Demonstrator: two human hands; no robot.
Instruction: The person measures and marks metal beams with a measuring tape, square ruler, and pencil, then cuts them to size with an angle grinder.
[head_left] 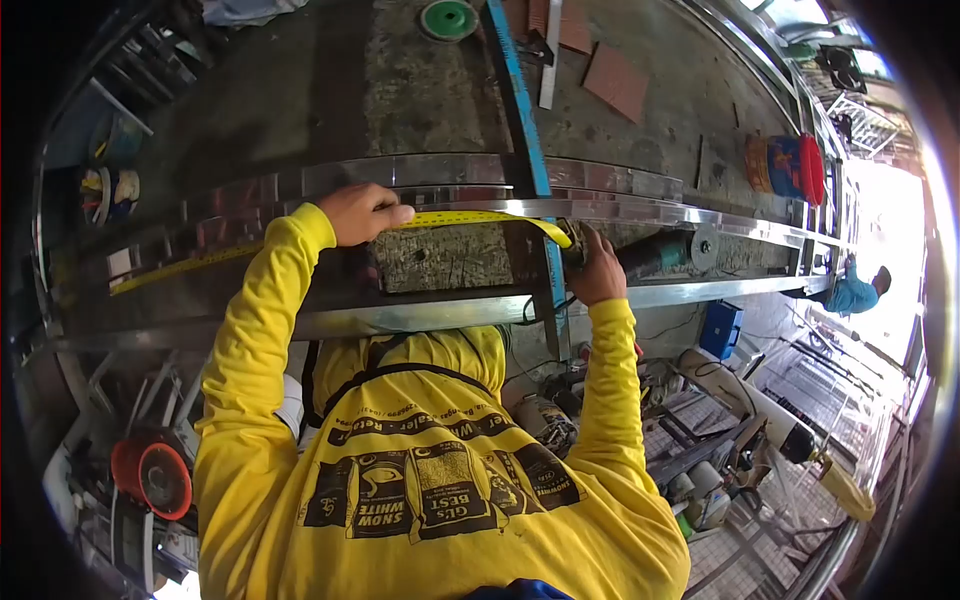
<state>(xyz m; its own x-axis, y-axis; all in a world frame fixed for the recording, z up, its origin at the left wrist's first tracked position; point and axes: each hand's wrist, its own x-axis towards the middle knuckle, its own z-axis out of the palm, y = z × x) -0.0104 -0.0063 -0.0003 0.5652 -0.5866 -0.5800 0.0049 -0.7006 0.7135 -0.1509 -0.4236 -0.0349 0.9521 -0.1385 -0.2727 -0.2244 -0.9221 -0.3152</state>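
A yellow tape measure blade (460,217) runs along a shiny metal bar (640,209) on the workbench. My left hand (362,214) pinches the blade against the bar, with the blade's far part continuing to the left. In my right hand (598,268) is the tape measure's case (573,245), partly hidden by the fingers; the blade curves down into it. Between my hands a blue bar (525,110) crosses the metal bars. Just right of my right hand lies an angle grinder (660,254) with a round disc.
A green disc (448,19) and reddish-brown tiles (616,82) lie at the far side. A blue and red bucket (796,169) stands at the right. Another person (852,291) is at the far right. An orange-rimmed round object (165,480) is at lower left.
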